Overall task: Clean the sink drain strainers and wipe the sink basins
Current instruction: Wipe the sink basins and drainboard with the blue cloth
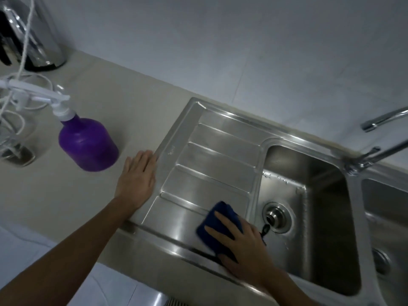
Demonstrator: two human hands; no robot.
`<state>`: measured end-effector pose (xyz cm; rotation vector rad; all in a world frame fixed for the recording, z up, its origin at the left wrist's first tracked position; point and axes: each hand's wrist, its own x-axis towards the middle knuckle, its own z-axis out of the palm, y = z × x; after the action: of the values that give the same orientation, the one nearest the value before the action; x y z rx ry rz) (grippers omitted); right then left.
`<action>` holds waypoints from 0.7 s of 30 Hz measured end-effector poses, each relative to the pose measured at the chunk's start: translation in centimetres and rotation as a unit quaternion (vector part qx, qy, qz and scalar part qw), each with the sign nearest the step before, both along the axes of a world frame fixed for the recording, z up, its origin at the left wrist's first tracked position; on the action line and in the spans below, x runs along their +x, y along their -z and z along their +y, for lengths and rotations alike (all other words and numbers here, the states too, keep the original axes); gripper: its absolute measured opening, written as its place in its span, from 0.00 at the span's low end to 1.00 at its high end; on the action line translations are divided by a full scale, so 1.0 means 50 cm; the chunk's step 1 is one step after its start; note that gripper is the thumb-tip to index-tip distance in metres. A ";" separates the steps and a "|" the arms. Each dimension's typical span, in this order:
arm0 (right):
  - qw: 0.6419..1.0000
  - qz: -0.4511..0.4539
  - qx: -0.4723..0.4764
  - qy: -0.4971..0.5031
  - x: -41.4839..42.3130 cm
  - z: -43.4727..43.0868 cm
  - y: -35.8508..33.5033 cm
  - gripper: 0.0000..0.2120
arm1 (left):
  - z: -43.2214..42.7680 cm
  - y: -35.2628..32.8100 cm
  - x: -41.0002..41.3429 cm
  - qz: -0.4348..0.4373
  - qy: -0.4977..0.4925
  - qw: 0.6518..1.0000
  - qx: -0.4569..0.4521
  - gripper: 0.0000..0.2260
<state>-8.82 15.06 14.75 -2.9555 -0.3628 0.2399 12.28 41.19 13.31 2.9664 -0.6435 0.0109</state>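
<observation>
A stainless steel sink has a ribbed drainboard point(212, 164) on its left and a basin point(320, 195) beside it. My right hand point(242, 246) presses a folded dark blue cloth point(223, 219) flat onto the near right corner of the drainboard, fingers spread over it. A round metal drain strainer point(276, 217) sits in the basin floor, with a small black tag just left of it. A second basin point(388, 208) lies at the right edge, its strainer point(379, 260) partly seen. My left hand point(138, 176) rests flat on the counter at the drainboard's left rim, holding nothing.
A purple spray bottle point(88, 146) with a white trigger stands on the beige counter point(55, 195) left of the sink. A chrome faucet point(375, 155) rises between the basins. A shiny kettle point(33, 34) and white cords sit at the far left.
</observation>
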 end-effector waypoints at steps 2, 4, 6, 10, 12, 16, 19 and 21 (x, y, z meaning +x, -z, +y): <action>0.999 0.010 -0.011 0.049 -0.045 -0.053 0.010 0.36 | -0.034 -0.011 0.003 0.001 0.022 1.000 -0.009 0.26; 0.994 0.017 -0.028 0.106 -0.051 -0.070 0.013 0.36 | -0.091 -0.016 0.012 0.008 0.038 0.998 -0.039 0.25; 0.987 0.013 -0.047 0.153 -0.015 -0.067 0.020 0.33 | -0.161 -0.010 0.026 0.013 0.062 0.996 -0.065 0.24; 0.964 0.011 0.004 0.264 0.123 -0.062 0.001 0.28 | -0.286 -0.006 0.064 0.051 0.052 0.992 -0.106 0.28; 0.953 0.026 0.026 0.302 0.195 -0.084 -0.003 0.27 | -0.323 0.005 0.075 0.075 0.008 0.993 -0.094 0.30; 0.935 0.019 0.038 0.351 0.340 -0.166 -0.010 0.30 | -0.348 0.042 0.082 0.041 -0.018 0.998 -0.049 0.31; 0.926 0.031 0.047 0.373 0.427 -0.227 -0.005 0.30 | -0.348 0.047 0.087 0.026 -0.015 0.999 -0.029 0.32; 0.914 0.027 0.061 0.399 0.465 -0.269 -0.013 0.29 | -0.353 0.045 0.086 0.013 -0.018 0.999 -0.025 0.31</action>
<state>14.44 1.62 15.38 -2.6867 0.7990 0.1766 16.60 23.52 11.08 2.9247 -0.5773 -0.0079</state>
